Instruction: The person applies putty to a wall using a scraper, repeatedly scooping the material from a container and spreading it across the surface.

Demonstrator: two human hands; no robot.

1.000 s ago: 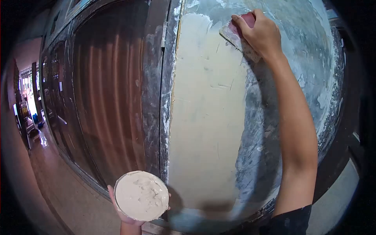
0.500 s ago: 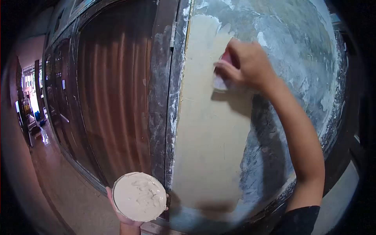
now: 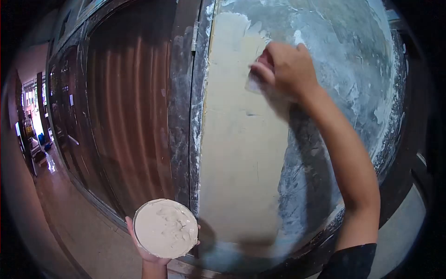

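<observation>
A round container of cream paste (image 3: pixel 165 229) rests in my left hand (image 3: pixel 147 255), whose fingers wrap round it from below and the side. My right hand (image 3: pixel 289 69) pinches a small scraper (image 3: pixel 253 83) with a reddish grip, its pale blade at the wall surface. Around and below the scraper lies a tall band of smooth cream paste (image 3: pixel 241 158). To the right of the band the wall (image 3: pixel 344 60) is blue-grey with white patches. Part of the scraper is hidden behind my fingers.
Left of the band stands a dark frame post (image 3: pixel 181 116) with a hinge, beside a brown curtained glass panel (image 3: pixel 132 121). A tiled floor (image 3: pixel 93 228) runs back to a bright opening at the far left.
The view has shifted, so the wall and door sit further left. My right hand with the scraper appears slightly higher and further left in view. The container remains in my left hand.
</observation>
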